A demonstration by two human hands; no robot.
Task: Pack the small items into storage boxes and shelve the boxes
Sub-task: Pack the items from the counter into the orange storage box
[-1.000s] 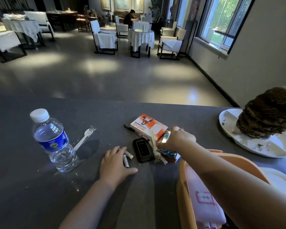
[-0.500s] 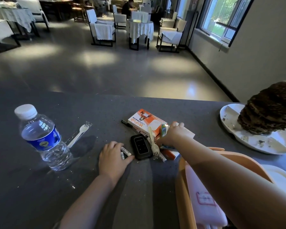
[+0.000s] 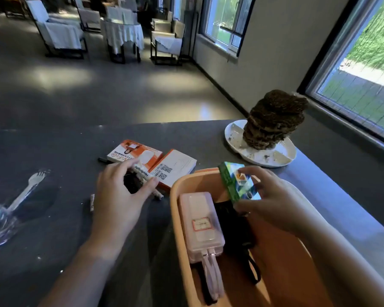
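my right hand (image 3: 273,202) holds a glossy printed carton (image 3: 239,183) over the smooth orange plastic box (image 3: 180,209); inside, a translucent plastic power bank (image 3: 200,224). the grey tabletop (image 3: 53,229) looks matt, faintly speckled.

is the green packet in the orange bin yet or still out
Still out: the right hand holds the green packet above the orange bin.

Peach-orange storage box (image 3: 180,220), green-blue carton (image 3: 239,185)

Green carton (image 3: 238,182) tilted above orange storage box (image 3: 177,220); white power bank (image 3: 201,224) lying inside.
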